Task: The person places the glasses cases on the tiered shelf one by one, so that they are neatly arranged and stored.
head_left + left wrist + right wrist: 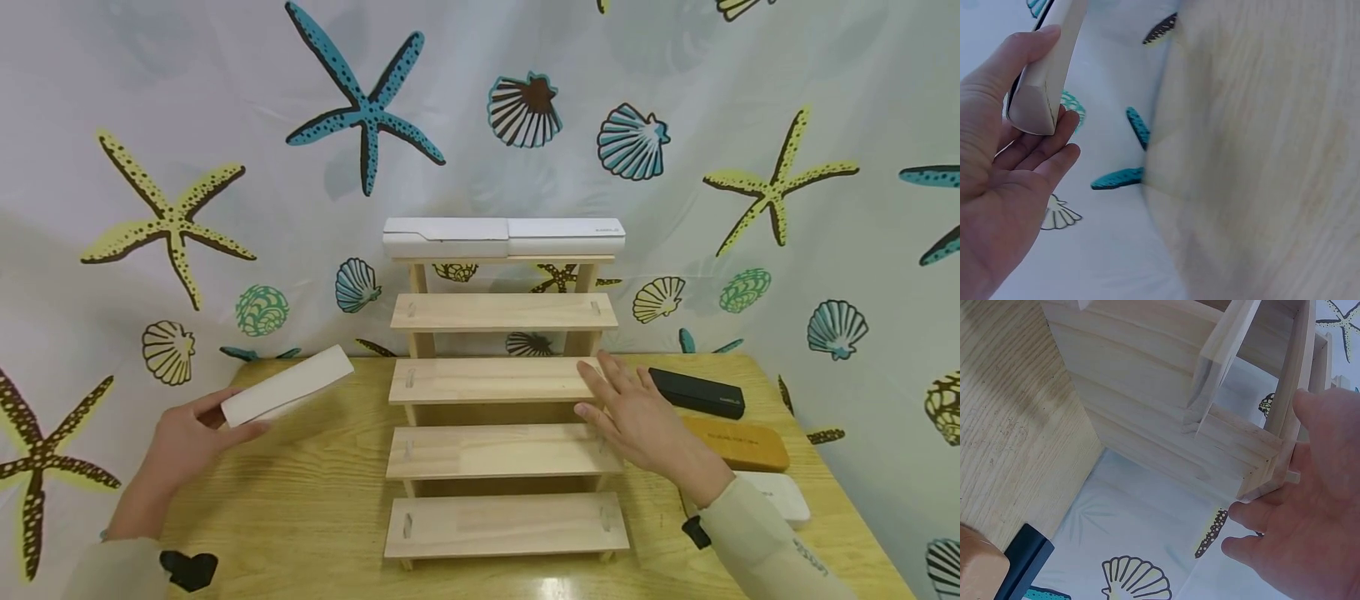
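Note:
My left hand (pixel 183 442) holds a white glasses case (pixel 288 385) over the table at the left. In the left wrist view, the thumb lies along one side of that case (pixel 1054 81) and the fingers are under the other. A stepped wooden rack (pixel 498 312) stands in the middle. At the right end of its middle step is my right hand (pixel 645 412), fingers extended and spread. The right wrist view puts this hand (pixel 1322 494) against the step's edge, thumb on one side, fingertips beyond. Two white cases (pixel 446 237) lie end to end on the top step.
Right of the rack lie a black case (pixel 697 393), a brown case (pixel 738 443) and another white case (pixel 776 496), partly behind my right forearm. A white curtain (pixel 480 183) printed with starfish and shells hangs round the wooden table (pixel 300 500).

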`<state>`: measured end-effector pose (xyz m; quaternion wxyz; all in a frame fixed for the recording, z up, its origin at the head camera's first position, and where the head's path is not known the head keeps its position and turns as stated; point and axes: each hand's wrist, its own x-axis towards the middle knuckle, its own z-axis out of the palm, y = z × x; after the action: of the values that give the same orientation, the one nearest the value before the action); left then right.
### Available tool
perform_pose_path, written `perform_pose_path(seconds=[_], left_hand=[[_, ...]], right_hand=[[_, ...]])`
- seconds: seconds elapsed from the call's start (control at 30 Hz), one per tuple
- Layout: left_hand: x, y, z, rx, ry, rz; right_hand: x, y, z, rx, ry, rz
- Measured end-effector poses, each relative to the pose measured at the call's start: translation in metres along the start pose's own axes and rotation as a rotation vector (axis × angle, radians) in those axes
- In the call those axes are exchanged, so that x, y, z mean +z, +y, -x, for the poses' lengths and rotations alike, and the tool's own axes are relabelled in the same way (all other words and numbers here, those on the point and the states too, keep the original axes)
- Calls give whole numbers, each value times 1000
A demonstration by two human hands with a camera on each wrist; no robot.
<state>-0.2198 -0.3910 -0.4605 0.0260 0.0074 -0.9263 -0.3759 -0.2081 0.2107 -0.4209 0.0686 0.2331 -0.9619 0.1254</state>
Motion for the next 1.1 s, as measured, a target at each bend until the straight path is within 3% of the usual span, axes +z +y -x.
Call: perform_pose_path(seconds=[0.13,0.5,0.83,1.1], left_hand=[[-11,14,1,64,28,26],[-36,60,0,146,76,35],[-39,102,-7,232,20,34],[-34,125,-16,252,-20,47]], right_hand=[[0,0,0,0,0,5],[0,-1,-1,0,-2,11],[0,-2,-1,4,-8,8],[-1,-1,0,4,-9,4]])
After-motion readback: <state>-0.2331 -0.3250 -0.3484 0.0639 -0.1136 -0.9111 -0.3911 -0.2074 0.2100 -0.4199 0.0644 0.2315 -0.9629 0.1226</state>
